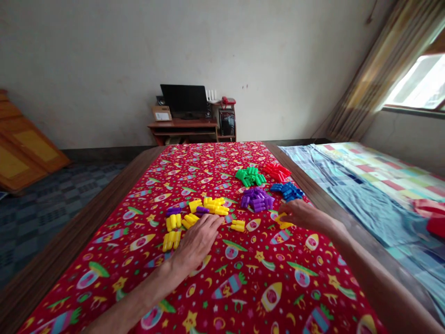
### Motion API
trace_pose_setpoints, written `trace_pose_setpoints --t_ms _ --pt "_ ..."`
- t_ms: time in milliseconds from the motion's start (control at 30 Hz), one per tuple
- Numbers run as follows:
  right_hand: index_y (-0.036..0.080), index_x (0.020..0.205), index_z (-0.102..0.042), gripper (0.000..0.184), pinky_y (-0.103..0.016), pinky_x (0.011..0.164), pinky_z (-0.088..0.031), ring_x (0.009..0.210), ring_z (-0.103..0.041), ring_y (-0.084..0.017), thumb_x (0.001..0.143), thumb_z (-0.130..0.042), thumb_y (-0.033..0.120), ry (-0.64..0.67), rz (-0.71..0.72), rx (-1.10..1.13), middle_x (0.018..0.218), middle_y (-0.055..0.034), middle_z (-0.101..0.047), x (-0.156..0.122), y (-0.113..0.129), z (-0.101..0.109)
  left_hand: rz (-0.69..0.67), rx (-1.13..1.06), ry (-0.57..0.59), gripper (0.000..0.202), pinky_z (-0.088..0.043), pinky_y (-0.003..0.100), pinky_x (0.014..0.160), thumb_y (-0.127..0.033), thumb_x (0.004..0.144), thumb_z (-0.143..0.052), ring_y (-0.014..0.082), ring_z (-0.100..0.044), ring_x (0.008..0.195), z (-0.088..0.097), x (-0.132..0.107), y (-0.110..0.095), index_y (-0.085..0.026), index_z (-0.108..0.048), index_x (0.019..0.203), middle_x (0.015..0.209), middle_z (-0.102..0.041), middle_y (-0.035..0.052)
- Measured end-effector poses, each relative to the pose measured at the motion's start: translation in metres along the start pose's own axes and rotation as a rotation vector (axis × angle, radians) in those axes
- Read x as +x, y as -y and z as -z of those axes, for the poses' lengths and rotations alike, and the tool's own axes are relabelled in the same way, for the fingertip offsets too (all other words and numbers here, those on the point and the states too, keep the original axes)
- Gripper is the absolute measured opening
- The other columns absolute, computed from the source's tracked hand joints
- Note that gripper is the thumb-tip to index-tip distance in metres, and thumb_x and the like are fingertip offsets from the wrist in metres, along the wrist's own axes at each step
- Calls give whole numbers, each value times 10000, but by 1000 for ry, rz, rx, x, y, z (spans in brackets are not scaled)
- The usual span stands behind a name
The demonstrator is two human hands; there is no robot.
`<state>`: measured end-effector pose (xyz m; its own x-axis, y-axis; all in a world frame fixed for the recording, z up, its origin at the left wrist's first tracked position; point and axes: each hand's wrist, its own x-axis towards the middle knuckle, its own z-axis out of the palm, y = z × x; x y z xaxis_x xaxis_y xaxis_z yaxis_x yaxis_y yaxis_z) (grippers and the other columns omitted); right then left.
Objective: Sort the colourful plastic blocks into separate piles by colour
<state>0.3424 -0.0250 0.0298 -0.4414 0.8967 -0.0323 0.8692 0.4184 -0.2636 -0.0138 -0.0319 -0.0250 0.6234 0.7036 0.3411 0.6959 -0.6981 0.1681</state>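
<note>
My left hand (203,236) lies palm down with its fingers stretched out, at the edge of a loose group of yellow plastic tube-shaped blocks (212,207). Two purple blocks (174,211) are mixed in with that group. On the right, my right hand (301,214) reaches over the cloth with its fingers closed on yellow blocks (284,224), partly hidden by the fingers. Between both hands rests a small set of yellow blocks (238,225). Beyond my right hand are piles of purple blocks (257,199), blue blocks (288,190), green blocks (250,176) and red blocks (277,172).
A red patterned cloth (236,283) covers the long brown table (69,246). To the right stands a bed with a checked sheet (385,171). Against the far wall is a desk (184,123) with a monitor (184,99). A wooden cabinet (28,144) stands at left.
</note>
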Motion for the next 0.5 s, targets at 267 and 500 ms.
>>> trace_pose_setpoints --t_ms 267,500 --pt "170 907 -664 241 -281 694 -479 732 -631 -175 948 -433 228 -368 62 -46 815 -90 -692 -16 35 -20 141 -348 -143 286 -534 402 950 -275 934 -443 231 -654 1050 -3 13 3 -207 -595 1168 1114 -698 72" --pt "170 1097 -620 215 -240 664 -466 799 -645 -156 958 -458 191 -303 428 254 950 -93 -705 22 128 -42 349 -939 -91 537 -579 389 850 -433 758 -714 246 -701 987 -4 11 -15 -206 -530 1209 1069 -728 89"
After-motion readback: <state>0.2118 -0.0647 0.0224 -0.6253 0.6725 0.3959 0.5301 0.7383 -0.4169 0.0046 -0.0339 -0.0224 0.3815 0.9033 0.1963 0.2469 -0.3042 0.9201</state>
